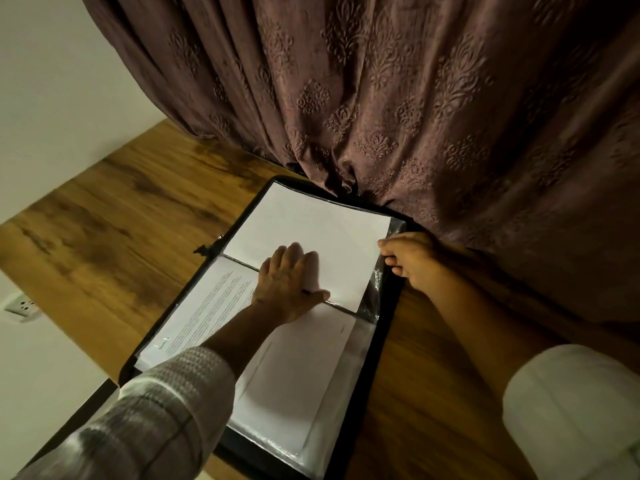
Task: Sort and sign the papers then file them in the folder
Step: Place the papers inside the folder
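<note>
A black folder [389,327] with clear plastic sleeves lies open on the wooden desk. A blank white sheet [311,223] fills its far half. A printed page [207,306] and another pale sheet [294,375] lie in the near half. My left hand [291,278] lies flat with straight fingers on the blank sheet near the spine. A thin dark pen tip shows by its thumb. My right hand [410,259] pinches the plastic sleeve edge [379,289] at the folder's right side.
A heavy brown patterned curtain [381,98] hangs down to the desk right behind the folder. The wooden desk [104,220] stretches to the left. A wall socket [20,306] sits low on the white wall at the left.
</note>
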